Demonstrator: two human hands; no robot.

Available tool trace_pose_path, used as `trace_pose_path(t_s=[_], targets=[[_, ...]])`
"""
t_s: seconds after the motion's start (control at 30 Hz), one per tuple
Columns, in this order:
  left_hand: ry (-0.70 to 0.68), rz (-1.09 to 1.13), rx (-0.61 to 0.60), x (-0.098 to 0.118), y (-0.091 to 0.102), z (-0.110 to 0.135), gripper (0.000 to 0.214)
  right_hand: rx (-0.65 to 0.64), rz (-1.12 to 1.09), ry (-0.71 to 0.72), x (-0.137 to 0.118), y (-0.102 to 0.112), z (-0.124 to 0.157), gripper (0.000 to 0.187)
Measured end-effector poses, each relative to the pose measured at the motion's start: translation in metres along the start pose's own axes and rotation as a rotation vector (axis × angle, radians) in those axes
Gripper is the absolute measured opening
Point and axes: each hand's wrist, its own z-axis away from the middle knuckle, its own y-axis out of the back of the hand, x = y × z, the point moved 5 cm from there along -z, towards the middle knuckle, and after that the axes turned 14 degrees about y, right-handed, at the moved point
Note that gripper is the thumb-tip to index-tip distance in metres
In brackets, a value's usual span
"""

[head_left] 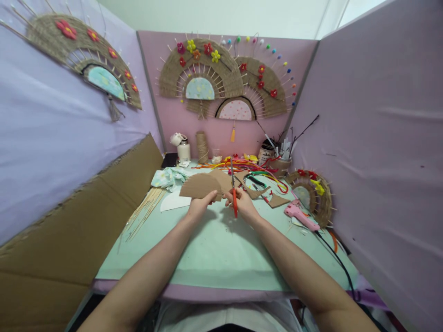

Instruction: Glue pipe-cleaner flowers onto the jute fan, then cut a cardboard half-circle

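Observation:
My left hand (200, 205) is closed on the lower edge of a brown cardboard piece (200, 185) cut in a half-round shape, held just above the green table top (214, 249). My right hand (242, 203) grips red-handled scissors (234, 193), blades pointing up and away beside the cardboard's right edge. Cut-off cardboard scraps (277, 200) lie just right of my hands. A white half-round paper piece (175, 202) rests on the table under the cardboard.
Bamboo skewers (145, 213) lie at the left, patterned cloth (171, 177) behind them. A pink glue gun (300, 216) and a woven fan (311, 193) sit at the right. Pipe cleaners (249, 167), twine spool (202, 146), jars and a tool cup (278, 163) line the back. Cardboard sheet (86, 221) leans left.

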Motion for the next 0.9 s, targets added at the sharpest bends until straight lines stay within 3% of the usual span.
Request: trace_pose_path(t_s=[0.17, 0.37, 0.57, 0.9], targets=[[0.095, 0.335, -0.018, 0.008, 0.002, -0.004, 0.027, -0.14, 0.058, -0.003, 0.003, -0.01, 0.007, 0.049], [0.088, 0.469, -0.03, 0.015, 0.002, -0.002, 0.018, -0.262, 0.294, 0.037, -0.012, -0.026, 0.021, 0.033], [0.082, 0.551, -0.136, 0.015, 0.001, -0.003, 0.021, -0.301, 0.427, 0.011, -0.013, -0.031, 0.024, 0.029], [0.198, 0.634, -0.241, 0.012, -0.005, 0.0, 0.016, -0.27, 0.654, 0.12, -0.015, -0.032, 0.026, 0.03]])
